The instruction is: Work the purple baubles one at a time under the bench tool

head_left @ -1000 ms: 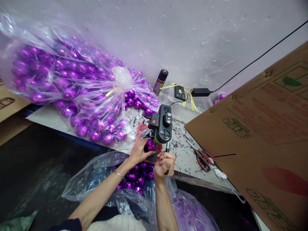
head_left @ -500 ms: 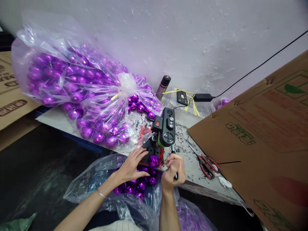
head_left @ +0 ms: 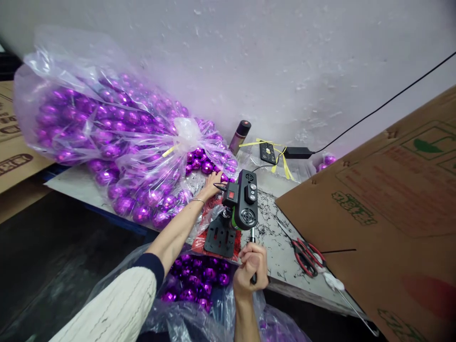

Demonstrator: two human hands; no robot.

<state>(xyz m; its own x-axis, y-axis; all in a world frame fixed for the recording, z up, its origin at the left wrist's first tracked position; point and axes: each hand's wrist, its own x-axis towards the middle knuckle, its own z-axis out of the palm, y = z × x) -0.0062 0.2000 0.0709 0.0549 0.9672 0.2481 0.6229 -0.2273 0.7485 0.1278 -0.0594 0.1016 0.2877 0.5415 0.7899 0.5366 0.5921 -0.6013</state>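
Observation:
A small black machine (head_left: pixel 246 199) with a red switch and round vents stands on a red base at the bench's front edge. Its black slotted plate (head_left: pixel 220 237) is bare. My right hand (head_left: pixel 252 270) is wrapped round the machine's lever handle, in front of it. My left hand (head_left: pixel 213 185) reaches behind the plate to the purple balls (head_left: pixel 207 167) at the bag's mouth; its fingertips are partly hidden there, and what they hold cannot be made out. More shiny purple balls (head_left: pixel 194 280) lie in an open plastic bag below the bench edge.
A large tied clear bag (head_left: pixel 107 118) of purple balls fills the left. Red-handled scissors (head_left: pixel 307 254) lie right of the machine, beside a big cardboard box (head_left: pixel 392 204). A dark bottle (head_left: pixel 240 135) and a black adapter (head_left: pixel 298 152) sit near the wall.
My left hand has moved from the plate up and back to the balls behind. The purple ball at the plate's front is gone from there. My right hand stays on the lever.

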